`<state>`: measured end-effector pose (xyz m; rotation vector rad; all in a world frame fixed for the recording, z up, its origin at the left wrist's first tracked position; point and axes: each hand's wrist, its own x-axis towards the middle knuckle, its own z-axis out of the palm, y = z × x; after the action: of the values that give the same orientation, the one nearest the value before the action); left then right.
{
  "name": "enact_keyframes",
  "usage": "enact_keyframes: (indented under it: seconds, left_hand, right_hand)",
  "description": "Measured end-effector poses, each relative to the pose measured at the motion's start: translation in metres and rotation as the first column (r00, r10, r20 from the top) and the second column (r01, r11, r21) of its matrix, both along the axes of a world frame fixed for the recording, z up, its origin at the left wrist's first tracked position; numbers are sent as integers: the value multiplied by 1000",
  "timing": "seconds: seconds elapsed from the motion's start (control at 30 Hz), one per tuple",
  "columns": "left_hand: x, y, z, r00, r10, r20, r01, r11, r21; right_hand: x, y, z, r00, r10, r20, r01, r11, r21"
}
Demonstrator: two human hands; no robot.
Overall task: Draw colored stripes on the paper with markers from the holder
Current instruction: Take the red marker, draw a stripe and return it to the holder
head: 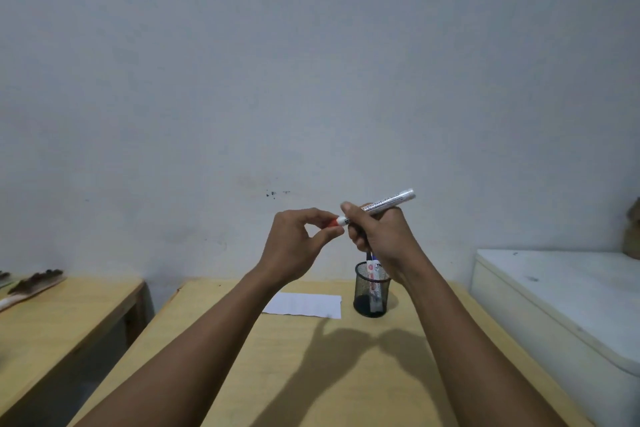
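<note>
- The marker (388, 203) is held up in the air in front of the pale wall, well above the worktop (311, 357). Its long axis runs nearly level, tilted a little: the white barrel's back end points up and to the right, the red-capped end points down and to the left.
- The right hand (377, 229) is wrapped around the middle of the barrel, fingers curled closed on it.
- The left hand (298, 243) pinches the red cap (333, 222) between thumb and fingertips; the other fingers are loosely curled. Whether the cap is seated or coming off cannot be told.
- Below the right hand stands the holder (371, 289), a black mesh cup, upright on the worktop. More markers stand in it, one with a dark blue top; the hand hides their upper ends.
- The paper (304, 304), a white sheet, lies flat just left of the holder, its near edge wavy. No stripes can be made out on it.
- Both forearms reach over the worktop and throw shadows on the wood in front of the paper.
- To the left stands a second wooden table (69, 315) with a dark brush-like object on it; to the right, a white cabinet top (561, 291).
</note>
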<state>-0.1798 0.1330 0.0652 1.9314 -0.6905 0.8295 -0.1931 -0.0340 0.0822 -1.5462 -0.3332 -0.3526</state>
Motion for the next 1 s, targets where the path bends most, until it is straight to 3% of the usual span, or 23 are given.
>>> enact_keyframes:
  seconds: [0.1, 0.27, 0.33, 0.43, 0.57, 0.73, 0.87, 1.0]
  left_hand:
    - [0, -6, 1, 973, 95, 209, -105, 994, 37]
    - [0, -5, 4, 879, 161, 449, -247, 959, 140]
    - [-2, -7, 11, 918, 134, 374, -191, 974, 119]
    - [0, -12, 21, 978, 78, 192, -84, 996, 26]
    - [8, -20, 19, 999, 41, 26, -41, 999, 13]
    - [32, -39, 6, 993, 32, -115, -31, 999, 11]
    - [57, -61, -2, 982, 34, -183, -36, 999, -8]
    - [80, -80, -9, 966, -45, -254, 34, 998, -46]
  right_hand:
    - [-1, 2, 1, 996, 69, -60, -58, 984, 169]
    - [-2, -4, 2, 969, 167, -182, -122, 965, 233]
    - [0, -4, 0, 960, 111, -259, -50, 972, 231]
    - [8, -4, -8, 935, -127, -332, 175, 977, 119]
    - [10, -11, -20, 919, -337, -205, 345, 938, 3]
    - [19, -33, -27, 963, -261, 72, 270, 929, -252]
    - [30, -52, -33, 962, -243, 122, 271, 868, -416]
    - [56, -71, -44, 937, -317, 146, 349, 827, -440]
